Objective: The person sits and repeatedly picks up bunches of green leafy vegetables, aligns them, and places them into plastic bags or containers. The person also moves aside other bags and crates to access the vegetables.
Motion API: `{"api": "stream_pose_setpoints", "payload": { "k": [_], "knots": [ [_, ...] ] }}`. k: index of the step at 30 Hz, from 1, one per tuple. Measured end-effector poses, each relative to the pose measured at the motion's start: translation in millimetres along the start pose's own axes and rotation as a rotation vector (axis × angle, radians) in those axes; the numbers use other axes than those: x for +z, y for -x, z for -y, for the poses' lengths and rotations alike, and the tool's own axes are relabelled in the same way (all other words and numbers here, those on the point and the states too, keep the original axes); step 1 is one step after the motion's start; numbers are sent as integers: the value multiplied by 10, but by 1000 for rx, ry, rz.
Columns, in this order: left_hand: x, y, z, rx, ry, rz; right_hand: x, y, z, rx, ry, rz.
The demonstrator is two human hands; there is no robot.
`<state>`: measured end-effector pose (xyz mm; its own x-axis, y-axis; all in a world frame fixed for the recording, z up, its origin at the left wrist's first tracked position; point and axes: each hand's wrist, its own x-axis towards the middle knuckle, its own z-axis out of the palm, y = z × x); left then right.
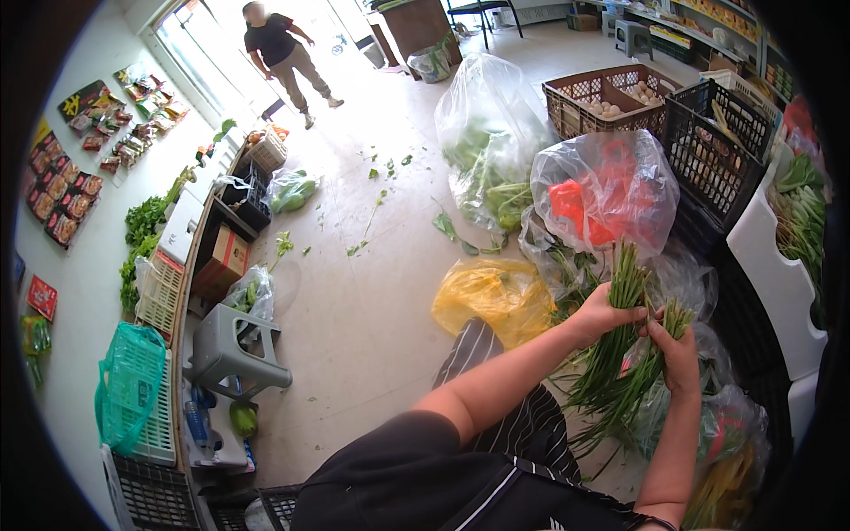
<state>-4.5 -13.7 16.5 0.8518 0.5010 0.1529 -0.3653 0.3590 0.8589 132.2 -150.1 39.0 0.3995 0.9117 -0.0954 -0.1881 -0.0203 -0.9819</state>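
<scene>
My left hand (601,313) grips a thick bunch of long, thin green stalks (626,275), which look like garlic chives. Its cut ends point up, and the leaves trail down. Close beside it, my right hand (676,352) is closed around a smaller bunch of the same greens (677,320). The fingertips of both hands meet between the two bunches; what they pinch there is too small to tell. Just beyond the hands stands a clear plastic bag (647,179) with red bags inside. A yellow plastic bag (488,292) lies on the floor left of the larger bunch.
A large clear bag of leafy greens (488,139) stands ahead, near a brown crate of eggs (564,109) and a black crate (704,146). White foam boxes (764,245) line the right. At left are a grey stool (229,338) and a shelf. A person (282,56) is near the doorway.
</scene>
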Motion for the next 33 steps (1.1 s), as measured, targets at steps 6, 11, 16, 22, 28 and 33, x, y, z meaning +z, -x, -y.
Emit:
{"api": "stream_pose_setpoints", "payload": {
  "k": [6,11,16,22,28,33],
  "knots": [
    [-28,-3,36,42,-182,-97,27,-13,-17,-20,105,-4],
    [-46,-13,97,84,-211,-87,-2,-20,-30,-23,121,14],
    [-74,-18,147,96,-179,-62,-40,-12,-37,-7,78,2],
    [-281,-88,109,-11,7,-486,-56,3,76,-6,76,10],
    [-509,-130,132,-221,193,-375,-281,38,257,-20,58,9],
    [-277,-99,3,-288,125,-165,-107,-23,218,-22,36,-66]
  ]
}}
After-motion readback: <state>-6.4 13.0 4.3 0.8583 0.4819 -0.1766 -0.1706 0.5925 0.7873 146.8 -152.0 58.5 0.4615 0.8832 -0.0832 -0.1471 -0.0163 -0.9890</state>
